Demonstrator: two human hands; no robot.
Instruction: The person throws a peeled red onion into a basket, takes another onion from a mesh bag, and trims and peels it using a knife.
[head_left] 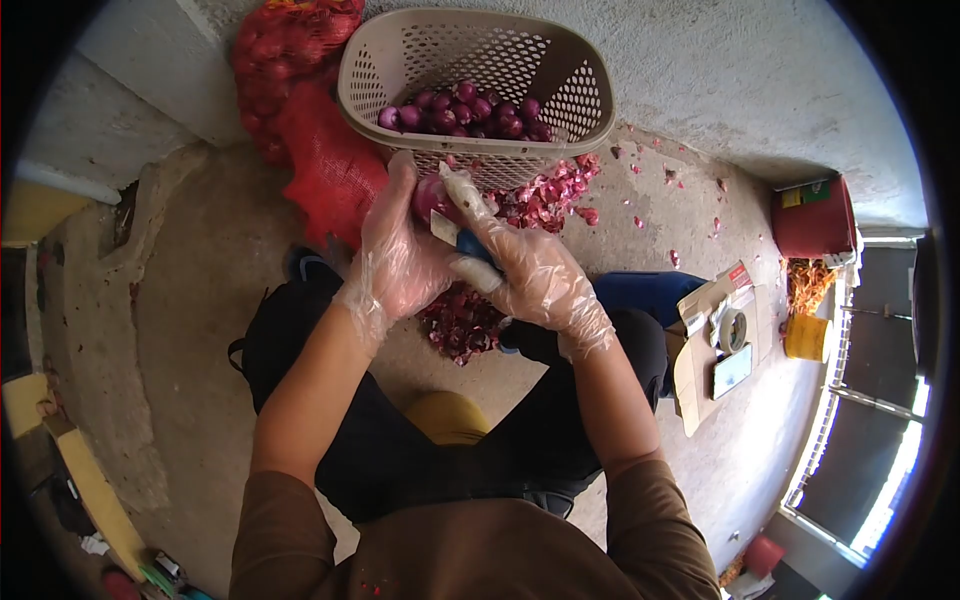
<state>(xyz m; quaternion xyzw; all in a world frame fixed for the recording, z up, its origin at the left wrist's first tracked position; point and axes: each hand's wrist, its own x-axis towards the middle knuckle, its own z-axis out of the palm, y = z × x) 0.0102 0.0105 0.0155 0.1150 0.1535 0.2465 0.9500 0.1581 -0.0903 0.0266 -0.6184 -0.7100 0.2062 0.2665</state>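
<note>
My left hand (392,245), in a clear plastic glove, holds a purple-red onion (431,197) in front of the basket. My right hand (530,272), gloved too, grips a small knife by its blue handle (478,246). The short, wide knife blade (443,228) points at the onion; whether it touches the skin I cannot tell. White wrapping covers the thumb and forefinger of my right hand. Beyond my hands stands a beige plastic basket (480,22) with several purple onions (470,112) at its bottom. Loose onion skins (555,198) lie beside it and more skins (462,325) lie below my hands.
Red mesh sacks (325,140) stand left of the basket, the rear one full of onions. On my right are a blue container (640,292) and a cardboard piece (695,375) bearing a tape roll (733,330) and a phone (732,372). A red bin (812,220) stands farther right.
</note>
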